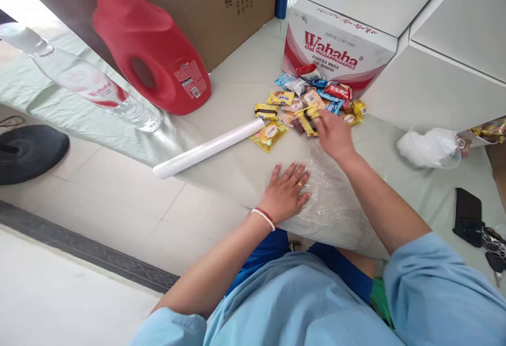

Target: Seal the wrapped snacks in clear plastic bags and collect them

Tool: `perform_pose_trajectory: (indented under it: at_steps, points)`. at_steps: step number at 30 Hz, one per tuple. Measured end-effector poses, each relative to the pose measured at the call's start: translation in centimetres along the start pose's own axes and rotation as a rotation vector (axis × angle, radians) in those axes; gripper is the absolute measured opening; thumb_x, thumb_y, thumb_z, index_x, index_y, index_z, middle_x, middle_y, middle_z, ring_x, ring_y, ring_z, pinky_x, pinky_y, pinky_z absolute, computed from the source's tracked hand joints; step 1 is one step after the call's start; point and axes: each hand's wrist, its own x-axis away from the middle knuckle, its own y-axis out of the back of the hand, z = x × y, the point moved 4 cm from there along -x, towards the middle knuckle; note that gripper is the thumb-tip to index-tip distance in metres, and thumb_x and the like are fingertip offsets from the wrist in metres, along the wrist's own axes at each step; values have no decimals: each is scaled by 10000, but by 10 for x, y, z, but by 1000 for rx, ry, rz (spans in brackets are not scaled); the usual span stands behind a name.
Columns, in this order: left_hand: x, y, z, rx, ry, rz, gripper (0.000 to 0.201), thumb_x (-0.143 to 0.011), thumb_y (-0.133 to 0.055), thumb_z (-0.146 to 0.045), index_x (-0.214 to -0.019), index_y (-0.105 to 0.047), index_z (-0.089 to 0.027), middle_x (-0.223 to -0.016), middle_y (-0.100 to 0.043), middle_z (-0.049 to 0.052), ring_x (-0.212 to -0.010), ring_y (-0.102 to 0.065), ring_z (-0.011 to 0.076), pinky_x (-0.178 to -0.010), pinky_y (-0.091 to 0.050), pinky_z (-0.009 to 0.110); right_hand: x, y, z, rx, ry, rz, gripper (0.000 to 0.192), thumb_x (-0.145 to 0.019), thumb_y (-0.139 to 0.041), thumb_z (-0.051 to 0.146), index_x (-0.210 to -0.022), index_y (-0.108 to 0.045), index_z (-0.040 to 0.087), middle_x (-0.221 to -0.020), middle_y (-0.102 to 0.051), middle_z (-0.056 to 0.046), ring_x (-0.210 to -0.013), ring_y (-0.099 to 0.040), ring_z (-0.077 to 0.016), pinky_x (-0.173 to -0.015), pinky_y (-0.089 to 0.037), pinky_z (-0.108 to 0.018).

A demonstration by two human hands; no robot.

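Head view: left hand [285, 193] lies flat, fingers spread, palm pressing the near edge of a clear plastic bag [336, 198] on the table [237, 87]; it grips nothing. Right hand [334, 134] is out over the snack pile [308, 104], fingers curled around a yellow-and-dark packet [309, 118]. Motion blur; whether the packet is pinched or only touched, I cannot tell.

Risks, as judgement: the bag sits close to the table's near edge, so it may slide off if the flat palm lifts. A sweep of the right hand could scatter the loose packets, or nudge the white roll [208, 148], which overhangs the edge and looks ready to drop.

Surface: pale cloth-covered table. A red jug [146, 40] and a clear water bottle [87, 85] stand to the left, a Wahaha carton [336, 50] just behind the snacks, a crumpled white bag [429, 146] and a black phone [467, 217] to the right. Tiled floor below, with a dark round base [29, 151].
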Motion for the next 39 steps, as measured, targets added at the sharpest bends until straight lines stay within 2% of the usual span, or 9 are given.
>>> perform_pose_trajectory:
  at_steps: [3,5,9,13,19,26,30,35,39]
  points:
    - [0,0,1,-4,4,3,603,-1080,-328,-527,-1590,-431,-223,-1696,-365,65,-1584,-313,285,-1288,-189,645,33,47,-30,-286,-127,-123,500,-1060,-394,573,-1261,-700,231,-1073,-751,-76,-964,-688,-272,-859,-552,-412]
    - [1,-1,1,-10,8,3,603,-1079,-328,-526,-1592,-428,-226,-1697,-361,64,-1585,-312,282,-1289,-188,641,63,58,-46,-389,-209,62,492,-1024,-450,617,-1193,-733,252,-1004,-763,-49,-887,-702,-257,-796,-567,-391]
    - [1,0,0,-18,8,4,596,-1074,-346,-513,-1591,-435,-232,-1694,-367,70,-1580,-324,287,-1292,-182,631,124,46,-55,-329,-193,493,411,-1005,-472,527,-1097,-776,265,-1000,-786,-56,-887,-712,-268,-842,-576,-431]
    - [0,1,-1,-27,16,9,594,-1075,-344,-505,-1590,-444,-225,-1687,-379,77,-1577,-329,290,-1293,-174,626,138,41,-52,11,-95,317,392,-982,-490,423,-1131,-783,210,-1113,-744,-152,-1093,-646,-349,-1015,-488,-542]
    - [0,3,-1,-41,23,8,593,-1072,-350,-508,-1594,-442,-244,-1684,-386,74,-1576,-334,291,-1296,-176,615,64,27,-49,116,-105,243,425,-999,-464,369,-1287,-706,173,-1191,-696,-160,-1035,-643,-327,-932,-510,-469]
    - [-1,2,0,-49,26,31,605,-1076,-329,-528,-1598,-431,-240,-1689,-378,70,-1578,-328,285,-1290,-194,627,-65,-34,-52,251,-197,141,670,-923,-629,373,-1507,-469,85,-1407,-565,-250,-1292,-476,-445,-1045,-411,-567]
    - [-1,3,0,-51,30,38,604,-1073,-343,-526,-1599,-428,-242,-1689,-381,67,-1575,-333,285,-1287,-210,624,-65,-47,-41,281,-139,142,558,-953,-564,348,-1447,-513,95,-1346,-595,-247,-1266,-464,-444,-1031,-409,-582]
    - [0,4,0,-30,22,24,590,-1071,-361,-512,-1592,-439,-246,-1683,-392,69,-1573,-338,280,-1298,-183,608,-33,-26,-52,341,-151,211,564,-951,-563,443,-1392,-556,91,-1348,-556,-269,-1262,-431,-476,-984,-424,-613]
    - [-1,5,0,-27,27,20,590,-1069,-371,-512,-1589,-447,-243,-1681,-395,76,-1572,-341,282,-1301,-178,602,-56,-22,-42,305,-7,232,613,-962,-556,491,-1446,-533,114,-1443,-496,-243,-1297,-405,-453,-1039,-394,-609]
